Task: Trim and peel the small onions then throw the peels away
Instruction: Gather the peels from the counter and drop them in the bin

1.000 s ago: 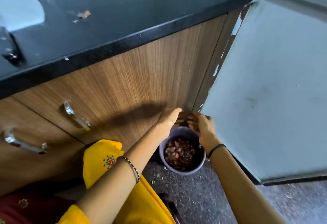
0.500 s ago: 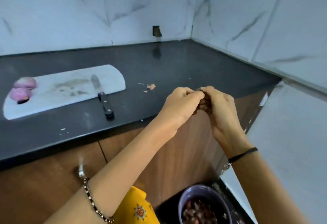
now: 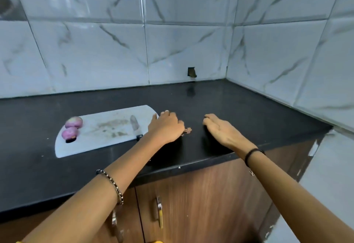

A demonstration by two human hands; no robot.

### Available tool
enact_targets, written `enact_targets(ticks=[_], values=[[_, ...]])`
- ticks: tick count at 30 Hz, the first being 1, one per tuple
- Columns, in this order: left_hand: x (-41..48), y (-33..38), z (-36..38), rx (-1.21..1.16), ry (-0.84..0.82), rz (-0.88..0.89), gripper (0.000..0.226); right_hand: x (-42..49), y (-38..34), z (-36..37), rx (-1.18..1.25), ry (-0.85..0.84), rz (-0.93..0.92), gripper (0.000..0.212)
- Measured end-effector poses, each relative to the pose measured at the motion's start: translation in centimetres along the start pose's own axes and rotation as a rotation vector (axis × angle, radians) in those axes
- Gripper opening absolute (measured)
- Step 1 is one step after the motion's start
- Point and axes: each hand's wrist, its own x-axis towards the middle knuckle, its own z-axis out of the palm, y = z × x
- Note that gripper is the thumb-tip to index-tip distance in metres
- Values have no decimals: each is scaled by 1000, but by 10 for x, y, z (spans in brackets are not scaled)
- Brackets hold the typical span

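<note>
Two peeled purple onions lie at the left end of the white cutting board. A knife rests on the board's right part, its black handle partly under my left wrist. My left hand lies palm down on the black counter, fingers curled, just left of a few small peel scraps. My right hand rests palm down to the right of the scraps, fingers loosely bent, nothing in it.
The black counter runs into a tiled corner at the back right. Wooden cabinet doors with metal handles sit below the counter edge. A pale panel stands at the right.
The view rose from the bin on the floor to the counter. My hands left the bin, came together in the air, then spread and came down on the counter either side of the scraps.
</note>
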Motion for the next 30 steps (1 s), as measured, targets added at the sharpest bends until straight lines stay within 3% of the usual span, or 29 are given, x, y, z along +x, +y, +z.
enact_targets(ticks=[3,6,9,14,20,23,30], values=[[6,-8,5,99,-176,47,59,9,-4,13,-56,-147,-72,64],[3,-3,3,8,-252,146,54,8,-12,12,9,-280,-120,59],[4,-4,-6,0,-197,144,53,16,-5,-1,79,-214,-90,58],[16,-21,-13,70,-134,31,53,28,5,-10,-190,-164,1,60],[33,-54,-14,119,-130,-46,50,25,-29,23,-200,-349,-244,54],[38,-66,-10,178,-111,-40,45,14,-45,48,-340,-378,-431,56],[43,-78,-8,261,-158,-22,56,23,-44,54,-610,-265,-357,57]])
